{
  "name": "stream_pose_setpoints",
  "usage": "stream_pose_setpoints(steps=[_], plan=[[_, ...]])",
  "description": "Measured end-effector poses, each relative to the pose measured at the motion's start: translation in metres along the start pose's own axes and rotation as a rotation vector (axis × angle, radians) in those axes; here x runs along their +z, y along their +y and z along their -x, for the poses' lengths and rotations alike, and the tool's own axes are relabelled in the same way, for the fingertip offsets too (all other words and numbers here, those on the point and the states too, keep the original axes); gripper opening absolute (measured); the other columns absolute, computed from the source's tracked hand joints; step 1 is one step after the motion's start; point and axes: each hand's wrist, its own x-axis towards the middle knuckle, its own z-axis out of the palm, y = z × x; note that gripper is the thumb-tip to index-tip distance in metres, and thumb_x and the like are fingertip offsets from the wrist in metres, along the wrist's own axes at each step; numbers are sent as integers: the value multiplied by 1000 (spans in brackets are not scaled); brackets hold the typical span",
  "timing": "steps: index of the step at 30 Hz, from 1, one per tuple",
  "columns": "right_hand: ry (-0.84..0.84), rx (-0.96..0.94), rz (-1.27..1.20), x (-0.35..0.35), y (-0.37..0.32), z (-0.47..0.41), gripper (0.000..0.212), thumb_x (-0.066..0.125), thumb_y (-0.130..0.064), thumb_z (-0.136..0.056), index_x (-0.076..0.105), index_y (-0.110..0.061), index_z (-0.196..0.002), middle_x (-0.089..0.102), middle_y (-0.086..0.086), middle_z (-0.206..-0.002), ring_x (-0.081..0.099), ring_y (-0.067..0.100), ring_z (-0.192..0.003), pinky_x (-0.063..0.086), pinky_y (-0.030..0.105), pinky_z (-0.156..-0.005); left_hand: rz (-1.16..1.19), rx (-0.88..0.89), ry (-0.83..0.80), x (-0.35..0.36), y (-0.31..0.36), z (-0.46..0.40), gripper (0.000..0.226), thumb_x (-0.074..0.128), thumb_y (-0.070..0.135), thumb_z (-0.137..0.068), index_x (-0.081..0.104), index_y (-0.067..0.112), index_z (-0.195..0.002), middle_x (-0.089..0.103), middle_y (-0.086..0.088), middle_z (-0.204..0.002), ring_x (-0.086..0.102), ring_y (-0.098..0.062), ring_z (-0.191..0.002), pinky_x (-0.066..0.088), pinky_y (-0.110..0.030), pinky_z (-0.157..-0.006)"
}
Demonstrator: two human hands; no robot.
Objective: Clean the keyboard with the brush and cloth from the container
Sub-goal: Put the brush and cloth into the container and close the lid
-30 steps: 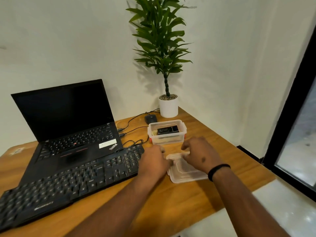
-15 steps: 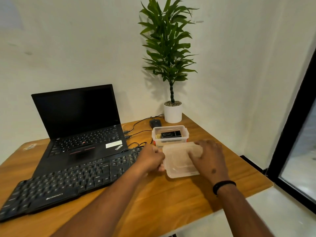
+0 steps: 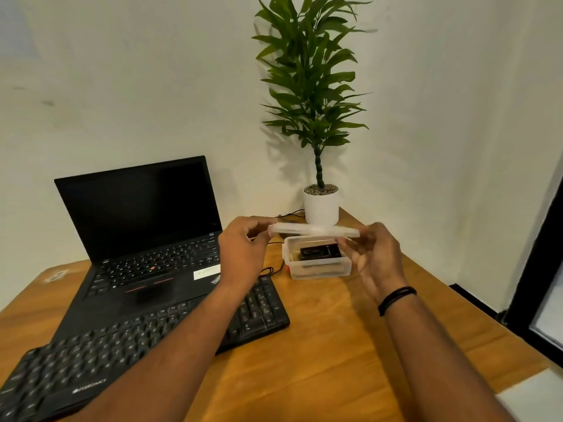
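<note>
A clear plastic lid (image 3: 313,230) hangs flat in the air just above the open clear container (image 3: 316,269). My left hand (image 3: 243,251) pinches the lid's left end and my right hand (image 3: 376,257) holds its right end. Inside the container lie a black item (image 3: 320,250) and something pale beside it; I cannot make out a brush or a cloth. The black external keyboard (image 3: 122,339) lies on the wooden table (image 3: 320,360) in front of the laptop, partly under my left forearm.
An open black laptop (image 3: 143,239) stands behind the keyboard. A white potted plant (image 3: 321,205) sits in the table's far corner, with black cables (image 3: 271,271) near it. The table's right edge drops off beside a dark door frame (image 3: 536,254).
Both hands have lifted the lid off the table and carried it up and back, over the container. The view has tilted upward.
</note>
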Motion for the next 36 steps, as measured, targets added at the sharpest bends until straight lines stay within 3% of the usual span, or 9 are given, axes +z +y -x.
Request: stream_pose_setpoints(steps=[2,8,11,15,20,26,30,33,36], plan=[[13,-52,71,7,2,-19,15,63,-18,-92,67,-5,-85,68,11,-91,66,26,-92,55,44,-91,90,-127,22,7,-11,-5,23,76,0,-84,80,19,-96,76,3,-100,70,-3,-92,59,-31,-88],[73,-264,669,4,30,-58,40,74,-17,-87,67,-8,-125,70,6,-120,66,16,-105,57,34,-93,293,-478,148,43,-35,-8,19,72,6,-86,80,21,-78,78,4,-90,73,-16,-90,60,-45,-86],[83,-414,864,0,33,-64,53,70,-41,-78,68,-17,-125,68,3,-120,63,15,-111,55,34,-96,260,-505,187,56,-39,-7,5,80,15,-82,81,13,-87,78,1,-90,73,-13,-81,61,-36,-79],[68,-430,940,-6,33,-70,41,69,-26,-86,67,-17,-126,68,1,-123,62,13,-111,53,35,-100,97,-393,192,65,-42,-1,29,85,22,-80,77,9,-105,76,-2,-94,70,-9,-80,58,-25,-71],[93,-320,1063,-12,44,-70,42,56,-26,-86,67,-20,-125,68,-1,-122,57,24,-120,51,42,-101,6,-367,168,71,-49,2,27,85,20,-80,77,10,-104,74,2,-91,64,0,-74,48,-8,-63],[173,-326,1013,-14,48,-72,35,57,-16,-94,67,-12,-127,68,4,-124,63,20,-110,53,34,-98,71,-473,20,70,-59,-9,10,86,24,-78,79,17,-81,76,1,-76,73,-17,-70,63,-40,-71],[208,-351,973,-15,50,-74,31,61,-17,-94,68,-12,-124,68,4,-123,64,17,-101,56,23,-83,155,-553,-11,65,-61,-13,22,86,20,-78,76,1,-79,75,-12,-72,69,-16,-55,59,-29,-54],[231,-368,963,-13,50,-71,27,62,-15,-94,70,-10,-120,69,2,-115,59,10,-91,42,3,-61,204,-577,-23,64,-59,-13,21,86,17,-79,76,-1,-81,75,-14,-73,66,-10,-49,50,-18,-47],[263,-384,959,-14,47,-68,23,64,-14,-93,72,-9,-113,66,-4,-101,57,7,-84,38,0,-48,221,-589,-29,64,-57,-14,21,88,17,-77,75,1,-79,74,-12,-72,65,-8,-47,49,-16,-46]])
